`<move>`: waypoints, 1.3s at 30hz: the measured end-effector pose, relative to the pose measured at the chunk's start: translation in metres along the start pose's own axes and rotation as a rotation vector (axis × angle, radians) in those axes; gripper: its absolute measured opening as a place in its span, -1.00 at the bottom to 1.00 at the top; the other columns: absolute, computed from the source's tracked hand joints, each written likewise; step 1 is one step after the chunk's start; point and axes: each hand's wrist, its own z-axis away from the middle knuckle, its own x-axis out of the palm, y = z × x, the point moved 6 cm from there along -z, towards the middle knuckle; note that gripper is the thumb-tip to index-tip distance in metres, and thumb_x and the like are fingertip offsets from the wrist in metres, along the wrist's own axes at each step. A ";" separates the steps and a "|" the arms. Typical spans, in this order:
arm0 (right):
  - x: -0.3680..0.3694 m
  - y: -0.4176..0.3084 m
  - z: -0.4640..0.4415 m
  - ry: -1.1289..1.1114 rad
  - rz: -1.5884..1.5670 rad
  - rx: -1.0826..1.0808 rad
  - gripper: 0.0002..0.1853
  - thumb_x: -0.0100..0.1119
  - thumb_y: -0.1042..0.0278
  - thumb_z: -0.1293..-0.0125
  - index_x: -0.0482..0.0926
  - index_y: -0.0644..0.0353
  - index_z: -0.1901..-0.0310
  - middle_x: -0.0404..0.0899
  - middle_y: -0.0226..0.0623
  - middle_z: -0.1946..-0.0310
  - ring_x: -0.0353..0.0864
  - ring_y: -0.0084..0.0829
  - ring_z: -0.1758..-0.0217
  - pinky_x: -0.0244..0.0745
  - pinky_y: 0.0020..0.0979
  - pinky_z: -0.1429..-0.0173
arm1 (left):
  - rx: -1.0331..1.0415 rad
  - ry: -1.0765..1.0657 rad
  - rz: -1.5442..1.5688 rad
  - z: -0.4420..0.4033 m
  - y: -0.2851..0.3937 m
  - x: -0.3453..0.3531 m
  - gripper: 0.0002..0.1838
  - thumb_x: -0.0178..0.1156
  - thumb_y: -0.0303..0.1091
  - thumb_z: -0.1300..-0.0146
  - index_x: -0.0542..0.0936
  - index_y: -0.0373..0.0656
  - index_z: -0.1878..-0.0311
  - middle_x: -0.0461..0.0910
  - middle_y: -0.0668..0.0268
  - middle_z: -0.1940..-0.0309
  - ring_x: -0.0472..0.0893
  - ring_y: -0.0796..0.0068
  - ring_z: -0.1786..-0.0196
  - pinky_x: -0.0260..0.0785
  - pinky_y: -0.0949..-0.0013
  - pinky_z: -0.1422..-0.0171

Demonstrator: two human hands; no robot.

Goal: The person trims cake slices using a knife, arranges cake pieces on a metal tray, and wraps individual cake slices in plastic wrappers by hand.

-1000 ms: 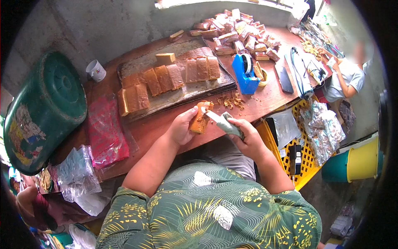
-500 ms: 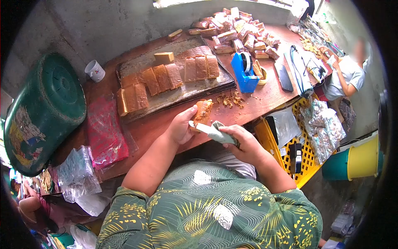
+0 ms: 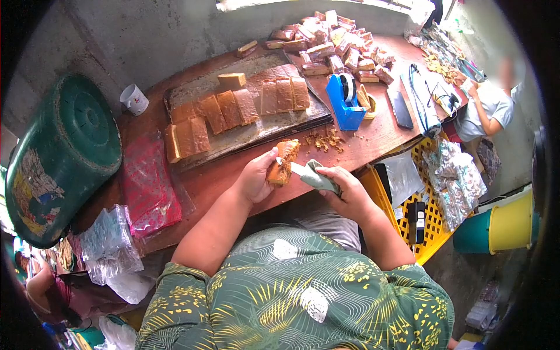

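My left hand [image 3: 255, 176] is closed around a brown slice of cake [image 3: 283, 164], holding it above the table's front edge. In my right hand [image 3: 350, 195] is a knife [image 3: 298, 169], gripped where a grey-green cloth [image 3: 319, 178] wraps its handle. The pale blade points left, its tip against the cut face of the slice. Just beyond my hands, brown crumbs and scraps [image 3: 324, 140] lie on the wooden table [image 3: 227, 166]. More cake slices [image 3: 226, 111] stand in rows on a worn metal tray [image 3: 312, 116].
Wrapped slices [image 3: 341, 46] are heaped at the back. A blue tape dispenser [image 3: 349, 105] and phone [image 3: 400, 108] sit right of the tray. Left are a mug [image 3: 134, 99], green bin [image 3: 70, 151] and red plastic bags [image 3: 150, 192]. A yellow crate [image 3: 429, 245] is at right; another person [image 3: 484, 108] sits beyond.
The knife has shifted from the slice's lower edge up onto its cut face. My right hand has moved slightly right; my left hand stays in place, with the slice turned a little.
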 end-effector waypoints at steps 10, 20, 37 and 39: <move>-0.004 0.028 0.002 0.057 -0.002 0.100 -0.47 0.31 0.55 -0.37 0.49 0.29 -0.37 0.64 -0.08 -0.14 0.64 -0.23 -0.21 0.50 -0.29 -0.34 | 0.013 -0.026 0.030 0.001 0.002 0.000 -0.51 -0.15 -0.10 -0.72 0.41 -0.27 -0.42 0.63 0.15 -0.21 0.66 0.32 -0.25 0.51 0.18 -0.43; -0.005 0.062 0.009 0.151 -0.369 0.429 -0.49 0.27 0.44 -0.45 0.47 0.31 -0.39 0.64 -0.18 -0.19 0.58 -0.43 -0.23 0.45 -0.37 -0.38 | 0.068 0.063 -0.045 -0.001 0.006 0.013 -0.55 -0.15 -0.15 -0.70 0.42 -0.23 -0.42 0.64 0.19 -0.12 0.70 0.33 -0.07 0.61 0.19 -0.20; -0.009 0.032 0.000 0.075 -0.127 0.217 -0.48 0.31 0.57 -0.35 0.52 0.23 -0.35 0.62 -0.09 -0.18 0.63 -0.24 -0.23 0.49 -0.28 -0.37 | -0.069 0.130 0.076 -0.017 0.000 -0.018 -0.54 -0.23 -0.02 -0.71 0.52 -0.11 -0.29 0.68 0.24 0.03 0.67 0.31 0.07 0.55 0.14 -0.02; -0.005 0.024 0.001 0.034 -0.145 0.136 -0.49 0.31 0.57 -0.38 0.52 0.25 -0.35 0.62 -0.13 -0.15 0.63 -0.30 -0.21 0.49 -0.31 -0.34 | -0.052 0.093 0.136 -0.018 0.003 -0.019 -0.49 -0.23 0.04 -0.71 0.49 -0.17 -0.29 0.67 0.14 0.06 0.69 0.20 0.12 0.59 0.03 -0.04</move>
